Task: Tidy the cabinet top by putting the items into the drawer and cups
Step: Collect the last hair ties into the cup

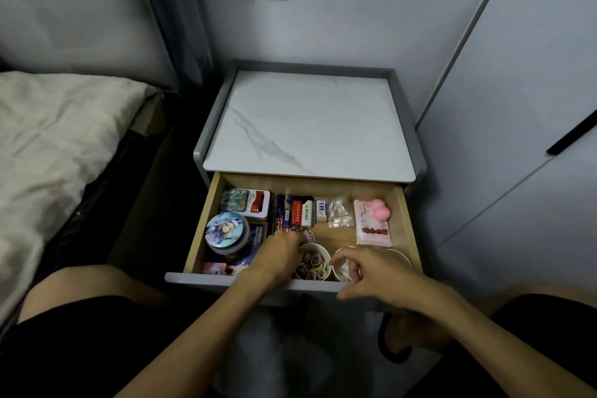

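In the open drawer [409, 223], under the marbled bench [310, 126], a round tin [226, 231] with a cartoon figure on its lid lies at the left. It rests on a dark card [257, 237] whose print seems to read "HONKAI STAR RAIL". The left grip [281, 252] reaches in palm down, its fingers curled at the far rim of the left cup [325, 256], which is full of hair ties [311, 263]. I cannot tell whether it holds anything. Behind it stand small boxes [298, 212] with characters too small to read. The right grip [371, 271] hovers over the right cup [404, 257], fingers loosely bent and holding nothing. A tissue pack [371, 226] with red script I cannot read lies beyond it.
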Demonstrator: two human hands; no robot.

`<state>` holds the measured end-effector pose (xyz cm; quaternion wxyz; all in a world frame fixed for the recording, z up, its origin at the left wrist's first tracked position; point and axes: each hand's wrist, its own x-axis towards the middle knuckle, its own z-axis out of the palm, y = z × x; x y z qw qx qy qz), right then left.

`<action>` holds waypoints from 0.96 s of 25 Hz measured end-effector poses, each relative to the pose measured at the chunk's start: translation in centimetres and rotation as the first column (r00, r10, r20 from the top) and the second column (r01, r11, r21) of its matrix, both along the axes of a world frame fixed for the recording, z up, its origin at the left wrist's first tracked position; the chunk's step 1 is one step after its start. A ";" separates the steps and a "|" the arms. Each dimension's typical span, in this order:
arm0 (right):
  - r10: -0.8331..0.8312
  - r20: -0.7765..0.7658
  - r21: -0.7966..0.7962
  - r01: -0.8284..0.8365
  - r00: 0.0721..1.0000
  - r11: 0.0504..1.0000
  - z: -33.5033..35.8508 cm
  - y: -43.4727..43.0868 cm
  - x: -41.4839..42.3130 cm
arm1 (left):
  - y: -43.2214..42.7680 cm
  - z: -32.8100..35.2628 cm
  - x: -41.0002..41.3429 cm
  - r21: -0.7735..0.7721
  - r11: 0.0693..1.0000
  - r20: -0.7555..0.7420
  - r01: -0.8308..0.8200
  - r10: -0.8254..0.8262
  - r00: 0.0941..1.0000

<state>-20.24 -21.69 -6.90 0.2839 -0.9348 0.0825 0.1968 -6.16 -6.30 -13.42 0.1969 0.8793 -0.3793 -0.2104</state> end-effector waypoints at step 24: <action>0.060 0.237 -0.433 0.050 0.970 0.900 -0.6 -4.9 9.1 | 0.3 9.2 7.5 -0.006 0.992 0.224 -0.126 0.124 0.967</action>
